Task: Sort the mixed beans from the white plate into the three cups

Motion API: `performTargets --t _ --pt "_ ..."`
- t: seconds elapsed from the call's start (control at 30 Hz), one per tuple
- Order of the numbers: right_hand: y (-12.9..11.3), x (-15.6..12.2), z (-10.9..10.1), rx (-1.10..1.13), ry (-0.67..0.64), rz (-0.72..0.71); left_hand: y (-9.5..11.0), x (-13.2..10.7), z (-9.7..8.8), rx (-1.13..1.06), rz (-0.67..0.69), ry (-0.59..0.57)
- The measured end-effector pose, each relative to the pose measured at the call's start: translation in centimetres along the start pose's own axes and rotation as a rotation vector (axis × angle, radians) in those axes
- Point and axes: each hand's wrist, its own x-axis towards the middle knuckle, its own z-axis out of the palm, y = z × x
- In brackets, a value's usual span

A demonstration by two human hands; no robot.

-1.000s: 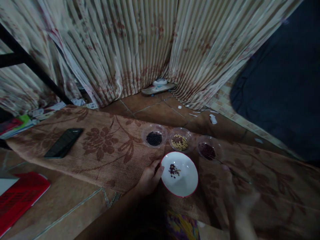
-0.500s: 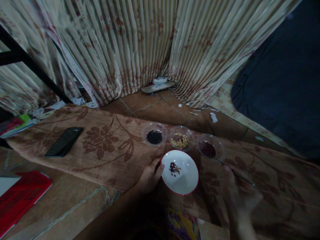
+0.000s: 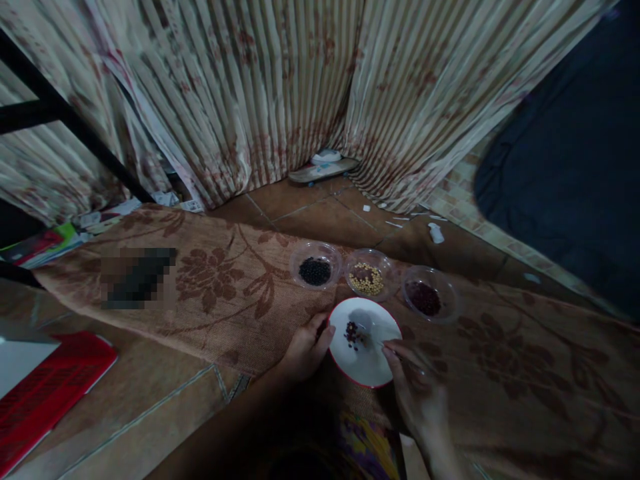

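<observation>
A white bowl (image 3: 373, 368) with a red rim sits near the table's front edge, with a small heap of dark red and pale beans (image 3: 353, 335) inside. My left hand (image 3: 307, 347) grips its left rim between thumb and fingers. Over the bowl's right side, my right hand (image 3: 417, 383) is closed on a thin metal utensil, apparently a spoon (image 3: 414, 362); its tip is blurred. Behind the bowl stand three clear plastic cups: one with black beans (image 3: 315, 271), one with yellow beans (image 3: 367, 279) and one with dark red beans (image 3: 424, 298).
A brown flowered cloth (image 3: 270, 333) covers the long table. At its left lies a dark, pixelated object (image 3: 140, 279). Striped curtains (image 3: 270, 87) hang behind, with a skateboard (image 3: 323, 171) on the tiled floor below. A red item (image 3: 75, 373) is at the lower left.
My right hand has moved left with the spoon, from beside the dark red bean cup to over the bowl. My left hand still holds the bowl's rim. The view has shifted slightly.
</observation>
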Motion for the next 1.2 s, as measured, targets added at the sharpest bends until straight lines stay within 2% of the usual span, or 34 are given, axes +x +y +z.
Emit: performTargets --t 0.37,0.7,0.97,1.2 --pt "-0.9 0.9 0.7 -0.17 0.018 -0.201 -0.2 0.0 0.1 -0.002 -0.003 0.022" --pt "-0.8 0.7 0.9 -0.191 0.039 -0.198 -0.1 0.0 0.0 0.007 0.013 0.007" --pt "-0.2 0.5 0.6 -0.147 0.041 -0.134 -0.2 0.0 0.1 0.017 0.018 0.01" --pt "-0.8 0.6 0.6 -0.164 0.003 -0.177 -0.2 0.0 0.0 0.02 0.022 0.004"
